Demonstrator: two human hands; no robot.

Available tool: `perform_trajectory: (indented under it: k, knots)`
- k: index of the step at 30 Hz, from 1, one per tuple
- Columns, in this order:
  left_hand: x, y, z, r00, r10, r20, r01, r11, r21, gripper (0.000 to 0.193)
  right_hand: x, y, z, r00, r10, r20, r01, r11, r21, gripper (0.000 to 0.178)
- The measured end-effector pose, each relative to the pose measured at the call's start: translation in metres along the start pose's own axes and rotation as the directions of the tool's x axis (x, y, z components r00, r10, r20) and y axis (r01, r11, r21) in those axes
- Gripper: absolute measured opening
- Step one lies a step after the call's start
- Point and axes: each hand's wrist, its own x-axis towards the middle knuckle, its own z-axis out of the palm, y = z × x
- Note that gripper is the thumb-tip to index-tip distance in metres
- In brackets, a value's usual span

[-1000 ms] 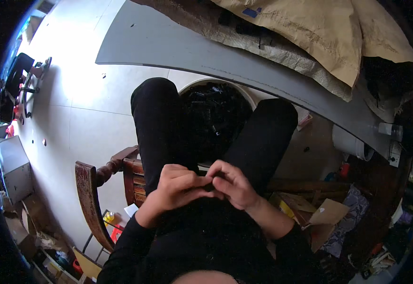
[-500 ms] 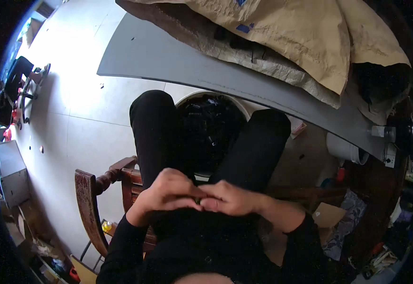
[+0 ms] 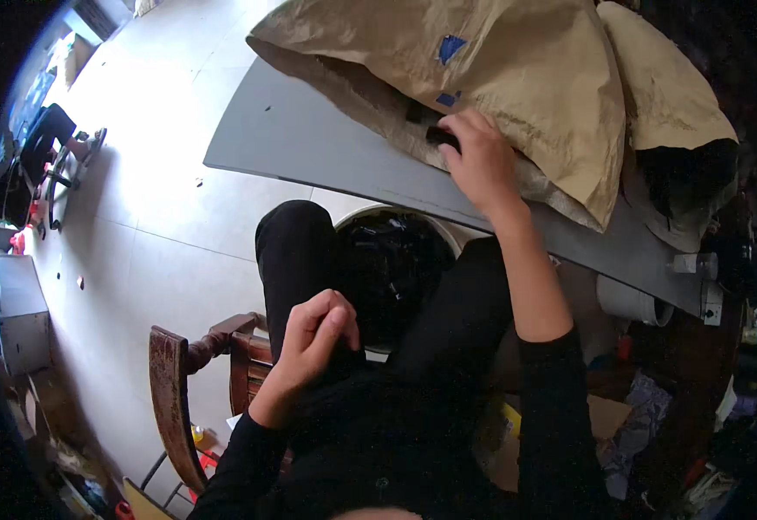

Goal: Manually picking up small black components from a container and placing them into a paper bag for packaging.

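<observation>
My right hand [image 3: 486, 165] is at the mouth of a tan paper sack [image 3: 543, 78] lying on the grey tabletop [image 3: 300, 130]. Between its thumb and fingers is a small black piece [image 3: 441, 136], too dark to make out its kind. My left hand [image 3: 316, 334] hovers over my lap, fingers curled in; what it holds, if anything, is hidden. Below the table edge, between my knees, stands a round pale bucket [image 3: 448, 229] with many small black parts [image 3: 391, 260] in it.
At my left is a wooden chair's armrest [image 3: 170, 381]. A second tan sack [image 3: 678, 95] with a dark opening lies at the table's right. Beneath that side is a white bin [image 3: 623, 301]. A grey box [image 3: 21, 303] stands on the floor far left.
My hands have come apart from their meeting place over my lap. The right has reached up and forward to the sack's mouth; the left stays low, fingers curled. The view has shifted slightly.
</observation>
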Motion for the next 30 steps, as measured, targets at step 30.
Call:
perform_trajectory:
  k: [30]
  knots:
    - [0.034,0.019,0.018,0.936,0.349,-0.041,-0.309,0.873,0.377,0.022,-0.123,-0.087,-0.020,0.878,-0.035,0.478,-0.467,-0.287,0.836,0.012]
